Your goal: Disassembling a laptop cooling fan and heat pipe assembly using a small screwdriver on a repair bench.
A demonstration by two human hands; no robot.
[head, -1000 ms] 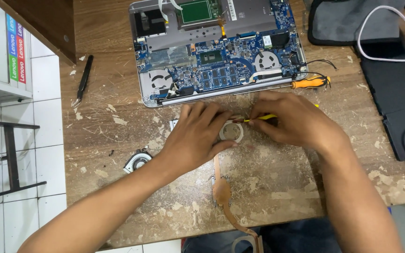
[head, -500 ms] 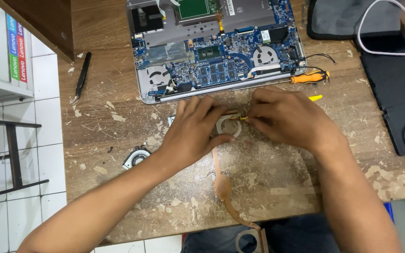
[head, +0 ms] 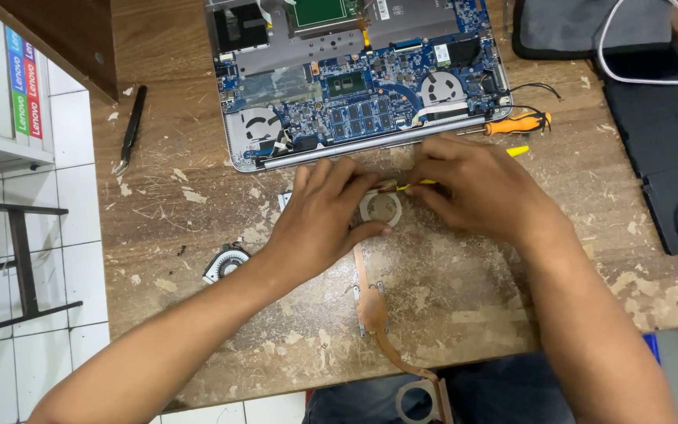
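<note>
A round metal fan housing lies on the table just below the open laptop. The left hand curls around it, fingers pinching its rim. The right hand is closed on a thin yellow tool whose tip meets the housing. A copper heat pipe runs down from it. The wooden table is scarred and flaking; a loose fan and an orange screwdriver lie nearby. White floor tiles show at left.

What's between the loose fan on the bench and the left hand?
Head view: only bare, chipped wooden table between the loose fan and the left hand; nothing lies there.
</note>
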